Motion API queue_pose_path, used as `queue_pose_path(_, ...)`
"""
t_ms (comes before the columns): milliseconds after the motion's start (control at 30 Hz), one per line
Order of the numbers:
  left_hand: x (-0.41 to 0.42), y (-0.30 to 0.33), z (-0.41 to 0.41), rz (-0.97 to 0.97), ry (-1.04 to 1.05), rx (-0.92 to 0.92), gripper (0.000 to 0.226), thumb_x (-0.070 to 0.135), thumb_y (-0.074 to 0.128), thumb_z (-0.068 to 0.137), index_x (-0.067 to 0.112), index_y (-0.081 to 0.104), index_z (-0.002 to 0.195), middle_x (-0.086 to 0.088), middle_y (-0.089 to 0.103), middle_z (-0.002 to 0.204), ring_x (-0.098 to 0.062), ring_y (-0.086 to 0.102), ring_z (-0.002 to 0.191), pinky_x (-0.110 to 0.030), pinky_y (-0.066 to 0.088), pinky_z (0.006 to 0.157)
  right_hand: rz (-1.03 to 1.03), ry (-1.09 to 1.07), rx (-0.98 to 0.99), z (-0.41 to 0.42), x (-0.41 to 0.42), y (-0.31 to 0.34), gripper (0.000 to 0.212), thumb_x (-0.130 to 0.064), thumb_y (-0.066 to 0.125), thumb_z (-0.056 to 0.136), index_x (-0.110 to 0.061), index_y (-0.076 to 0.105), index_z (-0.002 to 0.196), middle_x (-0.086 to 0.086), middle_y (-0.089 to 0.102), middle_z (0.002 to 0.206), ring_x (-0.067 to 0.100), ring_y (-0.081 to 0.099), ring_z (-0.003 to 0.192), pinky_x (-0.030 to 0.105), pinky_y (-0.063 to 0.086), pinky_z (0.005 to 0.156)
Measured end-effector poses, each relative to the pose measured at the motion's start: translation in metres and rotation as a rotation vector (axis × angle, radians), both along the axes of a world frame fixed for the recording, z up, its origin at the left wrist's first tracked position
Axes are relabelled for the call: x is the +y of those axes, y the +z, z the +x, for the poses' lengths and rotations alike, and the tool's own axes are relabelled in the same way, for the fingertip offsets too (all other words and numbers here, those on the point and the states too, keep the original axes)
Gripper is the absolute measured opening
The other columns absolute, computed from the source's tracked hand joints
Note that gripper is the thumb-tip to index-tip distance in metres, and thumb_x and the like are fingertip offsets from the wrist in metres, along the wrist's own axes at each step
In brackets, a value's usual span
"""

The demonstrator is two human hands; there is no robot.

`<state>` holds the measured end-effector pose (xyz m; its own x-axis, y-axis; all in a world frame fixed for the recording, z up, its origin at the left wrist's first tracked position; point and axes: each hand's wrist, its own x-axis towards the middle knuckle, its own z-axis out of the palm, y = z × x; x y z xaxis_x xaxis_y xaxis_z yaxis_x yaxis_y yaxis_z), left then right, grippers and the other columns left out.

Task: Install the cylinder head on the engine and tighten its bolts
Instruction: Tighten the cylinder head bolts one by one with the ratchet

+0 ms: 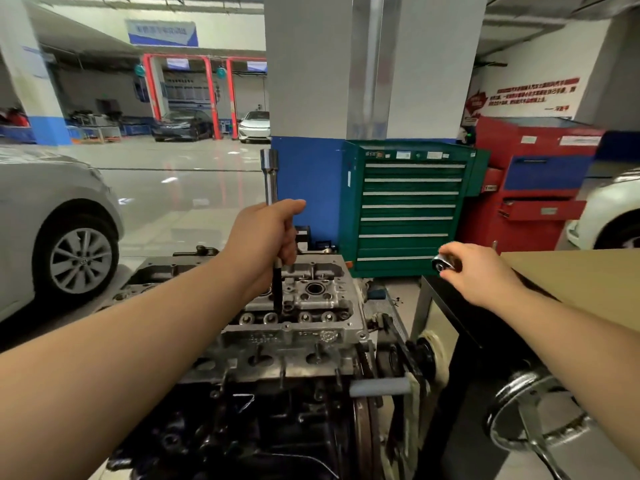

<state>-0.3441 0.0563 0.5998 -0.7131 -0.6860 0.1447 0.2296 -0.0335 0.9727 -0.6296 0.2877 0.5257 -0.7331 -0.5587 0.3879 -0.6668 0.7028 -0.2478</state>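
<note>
The grey aluminium cylinder head sits on top of the dark engine block in the lower middle. My left hand grips a long extension bar held upright; its black lower end reaches down into a bolt hole in the head. The bar's chrome upper end sticks out above my fist. My right hand is off to the right, above the black stand, closed on a small chrome ratchet head.
A green drawer cabinet and a red tool cabinet stand behind the engine. The engine stand's chrome handwheel is at lower right. A brown board lies right. A grey car is parked left.
</note>
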Motion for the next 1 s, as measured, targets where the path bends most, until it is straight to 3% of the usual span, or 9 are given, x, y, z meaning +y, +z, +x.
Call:
queue_pose_path(100, 0.001, -0.003, -0.001, 0.052, 0.002, 0.011, 0.059, 0.023, 0.065, 0.099, 0.027, 0.036, 0.048, 0.001, 0.024, 0.052, -0.018, 0.023, 0.042, -0.025, 0.030, 0.040, 0.144, -0.065, 0.091, -0.004, 0.000, -0.013, 0.042, -0.030, 0.071, 0.093, -0.033, 0.062, 0.135, 0.001, 0.068, 0.124, 0.032, 0.065, 0.110, 0.041, 0.056, 0.087)
queue_pose_path(300, 0.000, -0.006, -0.003, 0.073, 0.028, 0.007, 0.058, 0.023, 0.064, 0.099, 0.027, 0.035, 0.049, 0.001, 0.023, 0.053, -0.019, 0.022, 0.044, -0.025, 0.029, 0.043, 0.222, -0.170, 0.104, 0.000, -0.011, -0.030, 0.039, -0.023, 0.060, 0.100, -0.034, 0.057, 0.138, 0.001, 0.060, 0.123, 0.029, 0.056, 0.116, 0.038, 0.050, 0.079)
queue_pose_path(500, -0.004, -0.010, -0.006, 0.102, 0.042, 0.032, 0.054, 0.021, 0.064, 0.098, 0.026, 0.034, 0.053, 0.001, 0.023, 0.052, -0.018, 0.021, 0.043, -0.027, 0.027, 0.044, 0.135, -0.169, -0.058, -0.005, -0.013, -0.037, 0.037, -0.041, 0.051, 0.106, -0.032, 0.058, 0.141, 0.010, 0.052, 0.131, 0.035, 0.048, 0.124, 0.046, 0.047, 0.101)
queue_pose_path(667, 0.001, -0.010, -0.007, 0.079, 0.023, 0.024, 0.055, 0.023, 0.064, 0.099, 0.026, 0.032, 0.054, 0.000, 0.023, 0.054, -0.019, 0.021, 0.045, -0.030, 0.026, 0.048, 0.235, -0.222, 0.024, 0.011, -0.008, -0.035, 0.042, -0.040, 0.047, 0.106, -0.043, 0.049, 0.147, 0.003, 0.050, 0.142, 0.029, 0.042, 0.130, 0.048, 0.038, 0.103)
queue_pose_path(733, 0.002, -0.008, -0.005, 0.045, 0.021, 0.030, 0.054, 0.024, 0.064, 0.099, 0.025, 0.031, 0.057, -0.001, 0.023, 0.055, -0.020, 0.021, 0.046, -0.031, 0.027, 0.048, 0.184, -0.210, 0.065, 0.021, -0.008, -0.023, 0.043, -0.040, 0.049, 0.105, -0.044, 0.049, 0.148, 0.002, 0.049, 0.146, 0.029, 0.040, 0.134, 0.048, 0.036, 0.106)
queue_pose_path(800, 0.003, -0.006, -0.003, 0.002, 0.021, 0.037, 0.053, 0.024, 0.064, 0.100, 0.024, 0.030, 0.059, -0.003, 0.023, 0.055, -0.021, 0.021, 0.048, -0.032, 0.028, 0.048, 0.013, -0.116, 0.069, 0.037, -0.018, -0.005, 0.040, -0.033, 0.053, 0.103, -0.038, 0.056, 0.143, 0.000, 0.056, 0.140, 0.030, 0.045, 0.132, 0.047, 0.040, 0.106)
queue_pose_path(867, 0.003, -0.006, -0.001, -0.043, 0.020, 0.040, 0.053, 0.025, 0.064, 0.101, 0.023, 0.031, 0.060, -0.004, 0.024, 0.055, -0.022, 0.023, 0.048, -0.032, 0.030, 0.048, -0.207, 0.067, -0.020, 0.065, -0.037, 0.014, 0.033, -0.026, 0.057, 0.102, -0.030, 0.066, 0.133, -0.006, 0.067, 0.119, 0.026, 0.058, 0.115, 0.041, 0.049, 0.095)
queue_pose_path(933, 0.002, -0.007, 0.001, -0.083, 0.021, 0.049, 0.052, 0.026, 0.064, 0.101, 0.022, 0.031, 0.060, -0.005, 0.025, 0.055, -0.022, 0.023, 0.048, -0.031, 0.030, 0.048, -0.332, 0.257, -0.162, 0.103, -0.058, 0.028, 0.027, -0.026, 0.061, 0.101, -0.030, 0.072, 0.126, -0.015, 0.069, 0.107, 0.011, 0.064, 0.099, 0.029, 0.050, 0.083)
queue_pose_path(1000, 0.003, -0.007, 0.003, -0.097, 0.020, 0.066, 0.053, 0.028, 0.064, 0.102, 0.022, 0.033, 0.059, -0.004, 0.026, 0.054, -0.022, 0.024, 0.048, -0.031, 0.029, 0.048, -0.324, 0.419, -0.249, 0.139, -0.076, 0.034, 0.026, -0.031, 0.066, 0.099, -0.032, 0.074, 0.124, -0.020, 0.071, 0.107, -0.007, 0.063, 0.097, 0.014, 0.045, 0.079)
